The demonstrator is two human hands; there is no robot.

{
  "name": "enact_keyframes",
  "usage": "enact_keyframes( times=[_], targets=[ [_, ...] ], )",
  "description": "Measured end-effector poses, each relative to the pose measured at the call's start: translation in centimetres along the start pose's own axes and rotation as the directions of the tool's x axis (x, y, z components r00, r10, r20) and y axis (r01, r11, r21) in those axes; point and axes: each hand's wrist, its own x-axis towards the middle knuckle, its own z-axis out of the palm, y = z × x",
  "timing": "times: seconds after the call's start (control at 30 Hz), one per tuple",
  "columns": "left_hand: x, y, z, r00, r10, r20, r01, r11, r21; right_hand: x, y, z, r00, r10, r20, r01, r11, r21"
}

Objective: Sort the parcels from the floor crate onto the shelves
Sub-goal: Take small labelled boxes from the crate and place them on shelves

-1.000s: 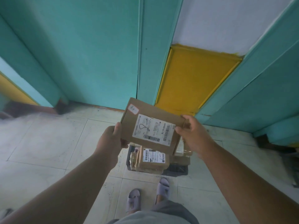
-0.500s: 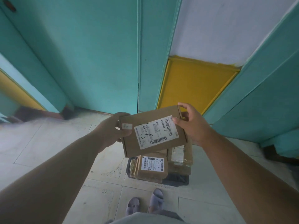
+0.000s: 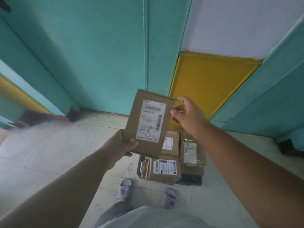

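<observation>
At frame centre the left hand (image 3: 121,145) grasps the parcel (image 3: 148,123) by its lower corner; the right hand (image 3: 189,115) pinches its right edge, above the floor crate (image 3: 189,179)

Pale floor tiles (image 3: 62,145), speckled with dark spots, run up to tall teal panels (image 3: 92,51). Right of them a yellow panel (image 3: 212,83) sits below a white wall (image 3: 243,25). The light is soft and even.

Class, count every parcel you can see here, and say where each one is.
4: one parcel held up in both hands; three in the floor crate: front, rear middle, right. More may lie beneath.
</observation>
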Motion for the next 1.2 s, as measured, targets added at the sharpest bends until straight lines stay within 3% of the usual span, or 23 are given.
enact_keyframes(
  times=[0.13, 0.4, 0.73, 0.93, 1.2],
  targets=[
    [3.0, -1.6, -2.3, 0.994, -0.109, -0.022, 0.104, 0.981, -0.166, -0.4, 1.9, 3.2, 0.995, 0.097, -0.021, -0.098, 0.989, -0.111],
    [7.7, -7.0, -1.2, 0.965, -0.263, -0.010, 0.256, 0.947, -0.195, 1.5, 11.7, 9.0, 0.927, 0.368, 0.066, -0.341, 0.905, -0.254],
    [12.6, -13.6, 3.7, 0.924, -0.377, -0.055, 0.340, 0.881, -0.328, 10.2, 24.0, 11.9, 0.876, 0.472, 0.105, -0.390, 0.818, -0.424],
    [12.2, -15.0, 6.8, 0.902, -0.412, -0.126, 0.341, 0.861, -0.376, 12.5, 26.6, 13.9, 0.888, 0.408, 0.212, -0.163, 0.710, -0.685],
    [11.3, -15.8, 8.0, 0.881, -0.451, -0.142, 0.348, 0.822, -0.452, 12.5, 27.6, 12.4, 0.881, 0.422, 0.213, -0.233, 0.781, -0.580]
  ],
)
